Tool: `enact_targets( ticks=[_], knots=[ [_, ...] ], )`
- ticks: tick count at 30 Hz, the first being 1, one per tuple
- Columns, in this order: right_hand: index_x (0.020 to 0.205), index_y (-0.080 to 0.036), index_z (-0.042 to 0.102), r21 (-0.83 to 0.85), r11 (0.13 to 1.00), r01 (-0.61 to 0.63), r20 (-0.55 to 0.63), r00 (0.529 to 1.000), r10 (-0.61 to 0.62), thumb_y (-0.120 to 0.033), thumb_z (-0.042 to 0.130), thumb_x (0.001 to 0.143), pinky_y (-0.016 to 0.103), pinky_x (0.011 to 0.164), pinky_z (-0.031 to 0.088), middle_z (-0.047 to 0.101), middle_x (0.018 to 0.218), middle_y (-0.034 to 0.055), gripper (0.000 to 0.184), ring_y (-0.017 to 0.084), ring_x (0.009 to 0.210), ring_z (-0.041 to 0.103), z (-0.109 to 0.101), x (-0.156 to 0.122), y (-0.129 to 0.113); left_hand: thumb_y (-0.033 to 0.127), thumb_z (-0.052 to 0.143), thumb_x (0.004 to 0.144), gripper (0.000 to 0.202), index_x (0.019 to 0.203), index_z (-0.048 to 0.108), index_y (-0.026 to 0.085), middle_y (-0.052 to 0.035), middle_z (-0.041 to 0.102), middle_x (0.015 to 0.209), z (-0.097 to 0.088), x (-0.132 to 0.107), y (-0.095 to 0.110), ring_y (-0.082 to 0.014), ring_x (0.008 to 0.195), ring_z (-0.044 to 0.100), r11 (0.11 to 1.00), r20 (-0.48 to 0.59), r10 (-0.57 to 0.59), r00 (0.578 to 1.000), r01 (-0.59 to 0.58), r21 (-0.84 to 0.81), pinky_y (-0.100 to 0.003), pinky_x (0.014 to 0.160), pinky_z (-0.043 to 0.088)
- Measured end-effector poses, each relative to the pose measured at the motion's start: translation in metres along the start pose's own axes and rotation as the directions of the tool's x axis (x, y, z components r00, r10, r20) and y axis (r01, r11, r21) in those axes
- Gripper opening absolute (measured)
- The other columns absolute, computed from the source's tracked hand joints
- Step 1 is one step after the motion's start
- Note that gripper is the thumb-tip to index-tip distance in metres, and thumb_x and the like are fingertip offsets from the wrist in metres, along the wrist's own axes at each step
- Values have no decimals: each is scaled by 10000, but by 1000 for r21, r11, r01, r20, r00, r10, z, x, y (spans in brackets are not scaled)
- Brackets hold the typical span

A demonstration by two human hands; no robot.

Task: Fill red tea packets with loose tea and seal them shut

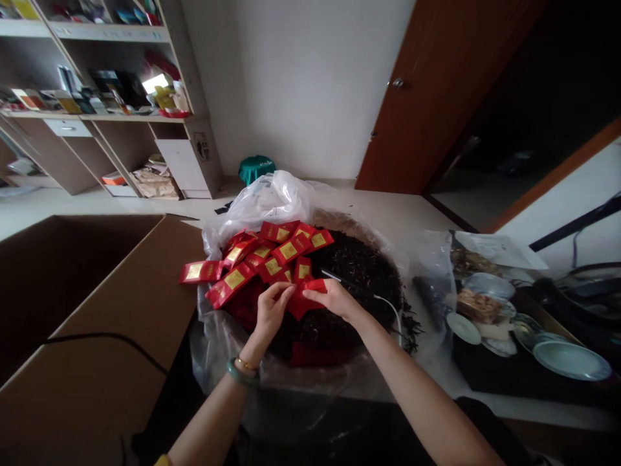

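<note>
My right hand (336,301) grips a small red packet (299,306), its thumb laid across the packet's near face. At the packet's other edge, my left hand (272,307) pinches with thumb and fingertips together. Just beyond both hands lies a pile of red packets with gold labels (287,250). They rest on dark dried leaves (361,255), which look like tea, in a wide round container lined with a clear plastic bag (213,336). Right of my right hand, a slim dark tool with a white cable (395,310) lies on the leaves. More red material (320,355) shows at the near rim.
An open cardboard box (111,323) stands at the left with a black cord over it. On the right, a dark surface bears pale dishes (572,360) and plastic bags. Behind are shelves (111,32), a green-covered bin (256,168) and a brown door (427,97).
</note>
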State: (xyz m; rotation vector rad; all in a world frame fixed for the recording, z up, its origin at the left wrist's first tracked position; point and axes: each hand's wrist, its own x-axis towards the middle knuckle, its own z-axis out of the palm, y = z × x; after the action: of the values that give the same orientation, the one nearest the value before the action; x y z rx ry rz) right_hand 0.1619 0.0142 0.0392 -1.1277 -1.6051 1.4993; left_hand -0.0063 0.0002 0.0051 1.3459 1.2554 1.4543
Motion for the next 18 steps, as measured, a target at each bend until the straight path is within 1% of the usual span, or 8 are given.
enact_targets(
  ticks=[3, 5, 7, 10, 13, 15, 16, 18],
  knots=[
    [925, -164, 706, -27, 999, -26, -14, 1000, 26, -571, 613, 755, 421, 860, 495, 730, 874, 53, 451, 246, 900, 654, -2, 1, 2, 459, 559, 821, 346, 986, 680, 180, -79, 715, 982, 0, -1, 2, -205, 918, 654, 997, -23, 70, 997, -69, 16, -317, 845, 499],
    [929, -173, 705, -22, 1000, -19, 30, 999, 20, -578, 595, 772, 417, 885, 485, 730, 879, 46, 448, 247, 934, 645, -1, -1, 0, 455, 492, 869, 377, 1076, 650, 182, -95, 683, 1112, -3, 0, 2, -218, 1069, 614, 996, -43, 87, 995, -86, 21, -353, 965, 449],
    [954, -178, 699, 29, 1000, -1, 75, 997, -1, -599, 592, 767, 418, 925, 466, 728, 913, 48, 473, 244, 973, 638, 1, -3, -3, 447, 460, 889, 396, 1129, 629, 181, -98, 651, 1187, -6, 3, 1, -222, 1180, 554, 995, -34, 94, 995, -94, 27, -369, 1037, 394],
    [970, -170, 694, 107, 994, -22, 96, 995, 12, -647, 607, 724, 436, 970, 436, 728, 934, 57, 544, 250, 997, 639, 3, -6, -6, 421, 449, 895, 420, 1213, 580, 180, -100, 607, 1262, -11, 6, -2, -220, 1265, 480, 991, 18, 117, 993, -118, 69, -370, 1071, 357],
    [932, -143, 698, 130, 987, -93, 82, 993, 83, -695, 589, 702, 467, 961, 438, 733, 877, 73, 608, 267, 946, 659, 3, -4, -3, 368, 424, 910, 472, 1343, 449, 181, -119, 597, 1273, -12, 4, -3, -221, 1233, 509, 964, 54, 161, 985, -169, 204, -391, 1021, 406],
    [957, -143, 695, 130, 987, -92, 64, 994, 84, -708, 562, 716, 462, 963, 438, 732, 900, 79, 628, 261, 946, 660, 1, -3, -1, 355, 468, 892, 525, 1381, 390, 177, -142, 573, 1299, -11, -3, -1, -251, 1253, 483, 887, 59, 260, 964, -263, 379, -428, 1015, 399],
    [987, -152, 689, 130, 989, -75, 57, 996, 68, -707, 555, 723, 454, 970, 433, 729, 930, 78, 629, 254, 960, 655, 1, -2, 0, 360, 520, 865, 554, 1374, 400, 178, -152, 543, 1333, -10, -7, 1, -279, 1290, 435, 815, 85, 327, 941, -326, 479, -453, 1033, 369],
    [1037, -170, 677, 133, 990, -46, 53, 998, 39, -698, 553, 732, 439, 983, 425, 722, 971, 70, 622, 241, 978, 646, 0, -1, 2, 368, 630, 792, 591, 1333, 460, 199, -152, 483, 1393, -7, -15, 5, -339, 1344, 340, 629, 238, 401, 885, -454, 631, -495, 1062, 301]
  ],
)
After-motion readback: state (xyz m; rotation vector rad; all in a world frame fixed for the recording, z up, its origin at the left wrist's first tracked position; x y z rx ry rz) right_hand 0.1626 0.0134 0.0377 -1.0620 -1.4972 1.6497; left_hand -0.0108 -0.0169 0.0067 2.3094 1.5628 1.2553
